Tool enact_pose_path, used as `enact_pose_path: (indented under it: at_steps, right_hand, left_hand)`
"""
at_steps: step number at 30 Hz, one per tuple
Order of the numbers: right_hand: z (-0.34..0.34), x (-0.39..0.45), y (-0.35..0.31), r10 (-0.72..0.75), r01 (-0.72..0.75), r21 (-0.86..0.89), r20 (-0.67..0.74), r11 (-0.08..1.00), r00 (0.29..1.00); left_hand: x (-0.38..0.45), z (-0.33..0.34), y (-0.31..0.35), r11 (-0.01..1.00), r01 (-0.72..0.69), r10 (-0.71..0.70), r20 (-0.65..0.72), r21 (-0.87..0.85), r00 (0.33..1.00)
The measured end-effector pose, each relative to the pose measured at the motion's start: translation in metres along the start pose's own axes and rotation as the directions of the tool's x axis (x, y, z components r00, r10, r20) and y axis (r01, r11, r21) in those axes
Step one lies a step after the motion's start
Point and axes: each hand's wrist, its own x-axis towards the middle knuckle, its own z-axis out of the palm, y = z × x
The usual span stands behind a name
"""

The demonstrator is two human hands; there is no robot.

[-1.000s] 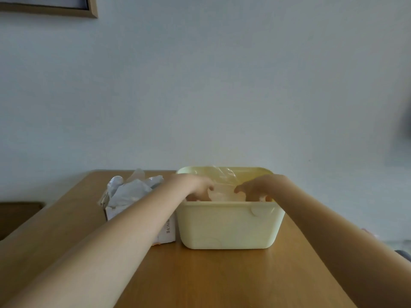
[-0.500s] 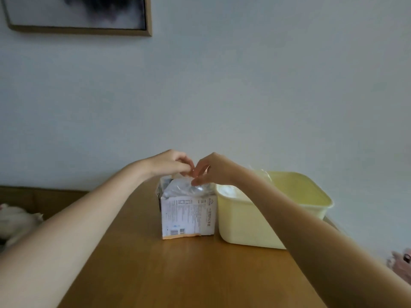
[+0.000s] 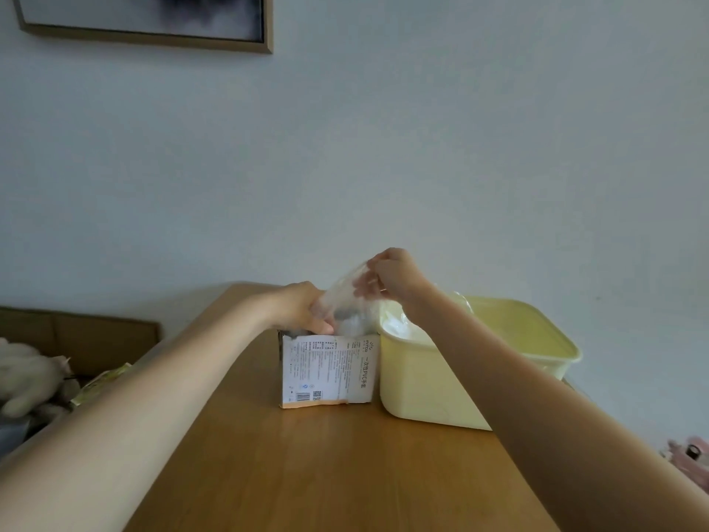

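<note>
A white printed cardboard box (image 3: 326, 368) with an orange bottom edge stands upright on the light brown wooden desk (image 3: 326, 474), toward its far end, and its right side touches a pale yellow rectangular plastic tub (image 3: 422, 378). The box's top is torn open. Out of it rises a thin, clear plastic glove (image 3: 343, 295), stretched up and to the right above the opening. The right hand (image 3: 395, 274) is raised over the near left corner of the tub. Its fingertips are closed together in a pinch on the upper end of the glove. The left hand (image 3: 303, 307) sits lower, at the left of the box's open top, with its fingers curled down onto the rim and its thumb lying along the near top edge, so it holds the box. Whether it also catches the lower end of the glove cannot be told. Crumpled clear plastic film (image 3: 399, 324) lies inside the tub at its near left corner. A wood-framed picture (image 3: 153, 17) hangs on the pale wall at the upper left. A white plush toy (image 3: 27, 374) lies off the desk's left side, and a small pink object (image 3: 690, 455) sits low at the far right edge.
</note>
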Motion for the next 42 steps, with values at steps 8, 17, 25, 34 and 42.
enact_pose_path:
  at_steps: [8, 17, 25, 34, 42]
  right_hand:
    - [-0.028, 0.011, -0.021, -0.084, 0.164, 0.205, -0.352, 0.965, 0.932]
    - [-0.060, -0.001, -0.026, -0.415, 0.350, -0.392, -0.092, 0.851, 0.905]
    - [-0.087, -0.023, -0.025, -0.273, 0.275, -0.083, 0.031, 0.958, 0.961]
    - [-0.102, -0.013, 0.005, -0.040, 0.074, 0.117, -0.273, 0.990, 0.961]
    - [-0.138, -0.011, 0.034, -0.137, -0.007, -0.292, -0.470, 0.956, 0.872]
  left_hand:
    - [0.006, -0.010, -0.002, 0.999, 0.036, -0.043, 0.205, 0.035, 0.978]
    - [0.002, -0.039, 0.037, 0.784, -0.291, 0.032, -0.432, -0.549, 0.901]
    - [0.014, -0.005, 0.091, 0.630, -0.299, 0.148, -0.267, -0.717, 0.952]
    - [0.039, 0.023, 0.109, 0.740, -0.317, -0.160, -0.613, -0.593, 0.774]
    - [0.043, 0.002, 0.067, 0.835, -0.110, -0.338, -0.660, -0.539, 0.671]
